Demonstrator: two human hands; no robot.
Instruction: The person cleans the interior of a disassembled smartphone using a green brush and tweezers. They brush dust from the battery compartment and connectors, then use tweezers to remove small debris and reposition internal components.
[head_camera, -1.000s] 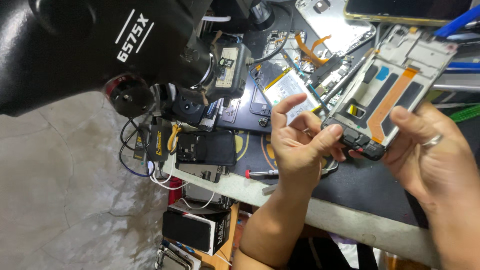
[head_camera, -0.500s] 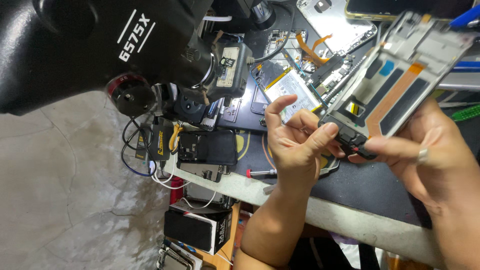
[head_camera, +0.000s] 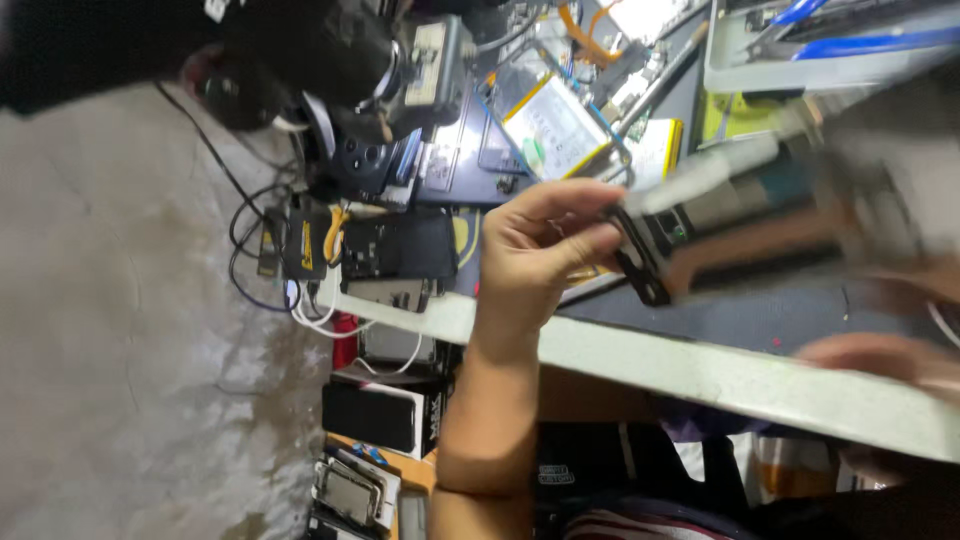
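Observation:
My left hand (head_camera: 535, 250) reaches up from below the bench and pinches the near end of an opened phone frame (head_camera: 740, 215) between thumb and fingers. The frame is held above the dark work mat (head_camera: 760, 310) and is badly blurred; a grey bar, a teal patch and a brownish strip show on it. My right hand (head_camera: 880, 355) is a blurred smear at the right edge, just below the frame's far end. I cannot make out whether it grips the frame.
A black microscope head (head_camera: 300, 50) hangs at the upper left over cables. A second opened phone with a pale battery (head_camera: 560, 125) lies on the mat, and a black phone part (head_camera: 400, 245) lies near the bench's light edge (head_camera: 700, 375). Phones (head_camera: 370, 415) are stacked underneath.
The camera has swung, so the whole scene has shifted. The phone frame has turned to lie more level and is now motion-blurred. My right hand has dropped lower at the frame's far end.

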